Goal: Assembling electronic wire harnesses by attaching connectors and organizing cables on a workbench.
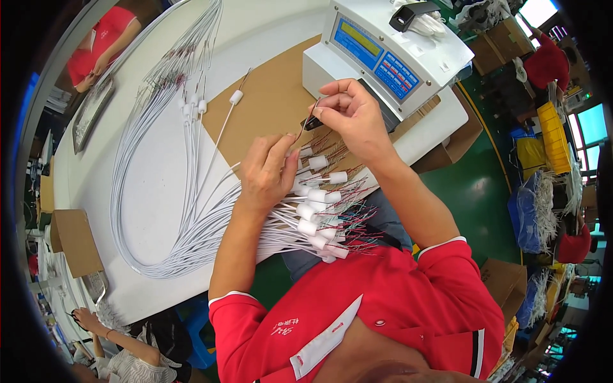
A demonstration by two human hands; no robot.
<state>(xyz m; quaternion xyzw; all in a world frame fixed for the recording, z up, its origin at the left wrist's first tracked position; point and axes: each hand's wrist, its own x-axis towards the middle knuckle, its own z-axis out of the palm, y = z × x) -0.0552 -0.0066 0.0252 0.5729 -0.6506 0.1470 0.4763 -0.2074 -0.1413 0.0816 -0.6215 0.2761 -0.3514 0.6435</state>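
- The right hand (350, 118) pinches the top of the thin, dark reddish wires (309, 117); the left hand (265, 175) pinches them lower down. They hang above the desk. I can't count the strands.
- The wires look light, bendy and easy to snap, so fingertips should hold them softly.
- At 6 o'clock from the hands lies one big bunch of smooth, white, round cables (281, 230). About a dozen chunky white tubes (317, 163) show; more may hide. It looks springy, maybe heavy; grab it behind the tubes.
- At 10 o'clock, one lone white tube (236, 97) sits apart; at 9 o'clock, about five more.
- At 2 o'clock: one boxy white machine (377, 57) with a blue panel.
- Beneath: one flat brown cardboard sheet (268, 96), one white desk (153, 191).
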